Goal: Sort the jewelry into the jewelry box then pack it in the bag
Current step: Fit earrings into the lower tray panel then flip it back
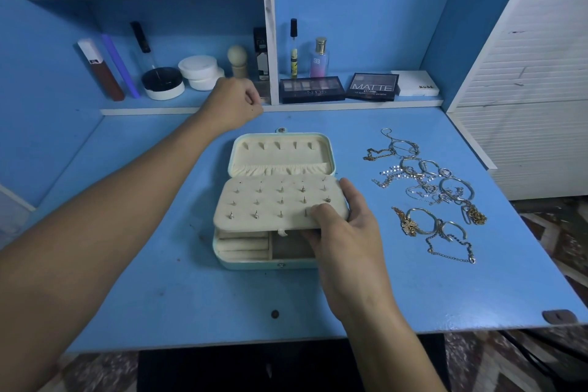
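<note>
The open box (280, 200) sits mid-frame on the table (191, 296), jewelry (426, 194) spread to its right. Behind, on a shelf (318, 105) across the upper frame, palettes (340, 89) lie right of jars (178, 76).

A pale mint jewelry box (270, 262) shows cream lining; the cream earring panel (276, 202) under the right fingers (321, 212) is dotted with silver studs. Gold and silver jewelry (429, 191) lies right of them on the blue surface (191, 305).

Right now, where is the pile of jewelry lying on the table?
In the head view the jewelry lies spread on the blue table, to the right of the open jewelry box, beyond the right hand.
</note>
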Demonstrator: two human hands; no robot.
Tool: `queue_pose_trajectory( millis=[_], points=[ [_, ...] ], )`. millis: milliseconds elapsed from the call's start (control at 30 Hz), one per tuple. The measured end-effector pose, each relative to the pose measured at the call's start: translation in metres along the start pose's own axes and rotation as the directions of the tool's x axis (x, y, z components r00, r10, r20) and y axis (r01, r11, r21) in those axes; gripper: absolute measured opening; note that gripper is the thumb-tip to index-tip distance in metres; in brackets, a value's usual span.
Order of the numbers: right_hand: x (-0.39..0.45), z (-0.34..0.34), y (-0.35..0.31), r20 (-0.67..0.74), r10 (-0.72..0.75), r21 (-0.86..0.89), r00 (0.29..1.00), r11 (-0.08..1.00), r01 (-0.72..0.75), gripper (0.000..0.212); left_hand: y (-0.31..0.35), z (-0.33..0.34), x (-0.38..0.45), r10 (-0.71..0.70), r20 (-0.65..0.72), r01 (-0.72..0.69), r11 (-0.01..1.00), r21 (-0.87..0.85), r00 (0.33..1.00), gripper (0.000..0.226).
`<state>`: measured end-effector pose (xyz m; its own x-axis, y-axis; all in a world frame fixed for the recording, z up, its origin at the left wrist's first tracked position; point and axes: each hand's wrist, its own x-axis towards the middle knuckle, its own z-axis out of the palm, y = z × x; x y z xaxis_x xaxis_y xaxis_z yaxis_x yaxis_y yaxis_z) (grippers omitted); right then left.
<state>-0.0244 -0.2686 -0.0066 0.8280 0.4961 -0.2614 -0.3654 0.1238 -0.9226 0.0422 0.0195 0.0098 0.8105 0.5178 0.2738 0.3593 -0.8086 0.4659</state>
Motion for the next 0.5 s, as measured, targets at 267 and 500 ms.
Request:
queue_pose_trajectory(
  millis=[267, 500],
  points=[
    [-0.001, 0.001, -0.001, -0.006, 0.001, 0.004, 1.000, 1.000, -0.001, 0.054, 0.014, -0.010, -0.012, 0.027, 0.055, -0.022, 0.996, -0.083, 0.998, 0.016],
    [-0.005, 0.003, -0.003, -0.021, 0.006, 0.008, 1.000, 1.000, -0.006, 0.060, 0.028, -0.014, -0.027, 0.081, 0.105, -0.070, 0.992, -0.105, 0.991, 0.015]
  ],
)
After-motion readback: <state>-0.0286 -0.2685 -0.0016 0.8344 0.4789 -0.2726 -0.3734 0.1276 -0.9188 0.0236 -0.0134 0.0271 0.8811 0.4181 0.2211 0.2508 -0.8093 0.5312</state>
